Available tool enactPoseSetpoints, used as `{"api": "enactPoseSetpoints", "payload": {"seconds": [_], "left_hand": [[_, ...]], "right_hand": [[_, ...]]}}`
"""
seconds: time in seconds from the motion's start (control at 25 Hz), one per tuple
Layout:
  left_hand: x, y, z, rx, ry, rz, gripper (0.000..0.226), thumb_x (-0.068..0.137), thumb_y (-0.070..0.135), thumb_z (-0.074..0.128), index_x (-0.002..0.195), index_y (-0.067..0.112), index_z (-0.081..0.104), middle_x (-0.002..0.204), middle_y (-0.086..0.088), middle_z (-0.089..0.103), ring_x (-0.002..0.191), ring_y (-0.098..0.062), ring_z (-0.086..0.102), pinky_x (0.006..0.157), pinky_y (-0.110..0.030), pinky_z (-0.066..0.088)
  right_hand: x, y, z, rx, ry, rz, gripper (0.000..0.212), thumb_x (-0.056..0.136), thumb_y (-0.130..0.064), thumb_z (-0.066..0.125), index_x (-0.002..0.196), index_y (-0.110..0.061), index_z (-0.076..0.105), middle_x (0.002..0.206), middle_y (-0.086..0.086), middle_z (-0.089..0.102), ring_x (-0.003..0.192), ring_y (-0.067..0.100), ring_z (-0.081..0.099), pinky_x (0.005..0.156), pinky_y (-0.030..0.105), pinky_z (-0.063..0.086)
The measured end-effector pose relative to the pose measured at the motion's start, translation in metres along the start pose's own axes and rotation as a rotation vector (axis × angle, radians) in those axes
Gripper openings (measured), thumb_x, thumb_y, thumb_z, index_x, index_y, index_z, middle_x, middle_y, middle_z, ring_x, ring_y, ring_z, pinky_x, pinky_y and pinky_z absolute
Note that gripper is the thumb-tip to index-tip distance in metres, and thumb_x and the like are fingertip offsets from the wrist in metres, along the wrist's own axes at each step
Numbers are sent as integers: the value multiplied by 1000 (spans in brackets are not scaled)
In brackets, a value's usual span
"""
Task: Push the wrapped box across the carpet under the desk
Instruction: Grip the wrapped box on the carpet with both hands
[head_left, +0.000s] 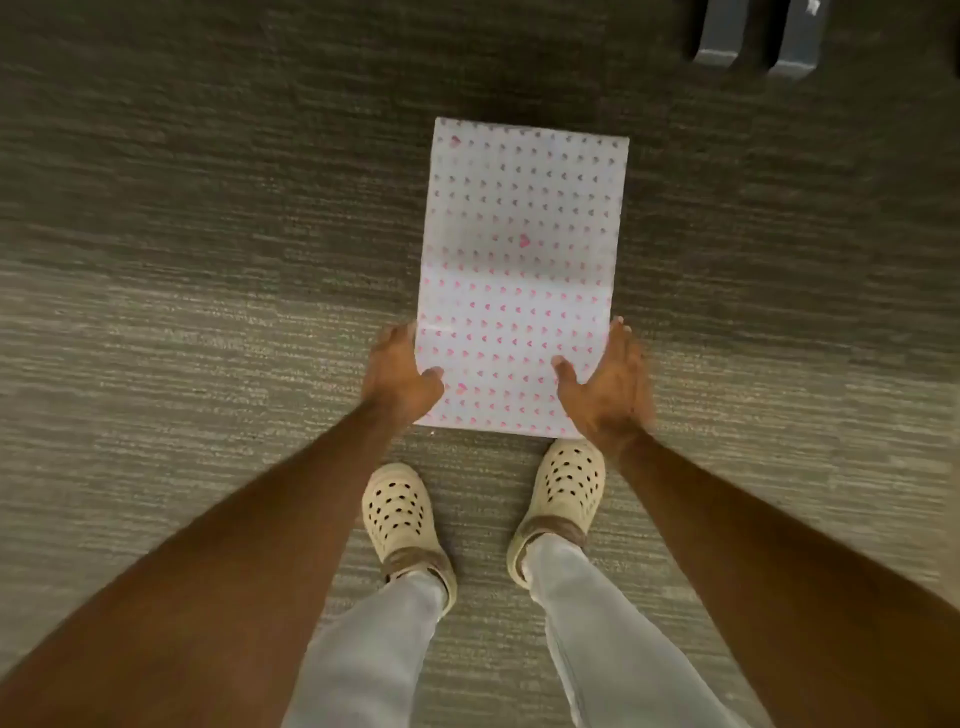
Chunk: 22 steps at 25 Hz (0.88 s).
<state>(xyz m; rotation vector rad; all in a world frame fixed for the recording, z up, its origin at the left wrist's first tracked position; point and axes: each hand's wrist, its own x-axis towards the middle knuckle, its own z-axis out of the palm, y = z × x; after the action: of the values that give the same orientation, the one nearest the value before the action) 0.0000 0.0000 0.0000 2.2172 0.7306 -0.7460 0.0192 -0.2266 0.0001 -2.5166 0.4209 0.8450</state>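
A flat rectangular box (519, 260) wrapped in white paper with small pink hearts lies on the grey carpet (208, 260), its long side running away from me. My left hand (397, 376) grips its near left corner, thumb on top and fingers down the side. My right hand (610, 387) grips the near right corner the same way. The far half of the box lies in shadow.
My two feet in cream perforated clogs (397, 512) (566, 483) stand just behind the box's near edge. A dark furniture base (753, 36) sits on the carpet at the top right. Carpet stretches on all sides of the box.
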Motion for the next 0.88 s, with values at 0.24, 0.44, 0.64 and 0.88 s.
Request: {"api": "enactPoseSetpoints", "payload": {"seconds": [0.24, 0.44, 0.64, 0.88], "left_hand": [[60, -4, 7, -159, 43, -128, 54, 88, 5, 63, 140, 6, 47, 139, -14, 56, 124, -29, 56, 94, -35, 51], [80, 4, 14, -264, 41, -196, 37, 89, 7, 64, 126, 7, 57, 126, -11, 65, 109, -25, 63, 86, -36, 54], [86, 10, 15, -257, 15, -258, 34, 89, 12, 65, 122, 8, 58, 125, -12, 66, 107, -28, 64, 77, -36, 53], [80, 26, 9, -312, -2, -231, 32, 90, 15, 64, 122, 11, 59, 121, -9, 67, 98, -21, 62, 75, -35, 53]], "right_hand": [[62, 7, 12, 399, 33, 138, 65, 97, -38, 61, 152, -12, 39, 152, 11, 51, 140, 34, 48, 111, 50, 46], [85, 9, 7, 517, 47, 207, 56, 97, -32, 64, 147, -13, 49, 143, 9, 61, 131, 31, 58, 105, 47, 52], [94, 15, 7, 596, 26, 241, 50, 96, -30, 66, 142, -16, 54, 135, 7, 66, 119, 26, 65, 87, 37, 56], [103, 21, -5, 701, 10, 253, 25, 94, -30, 67, 118, -27, 63, 105, -5, 70, 103, 23, 70, 80, 38, 60]]}}
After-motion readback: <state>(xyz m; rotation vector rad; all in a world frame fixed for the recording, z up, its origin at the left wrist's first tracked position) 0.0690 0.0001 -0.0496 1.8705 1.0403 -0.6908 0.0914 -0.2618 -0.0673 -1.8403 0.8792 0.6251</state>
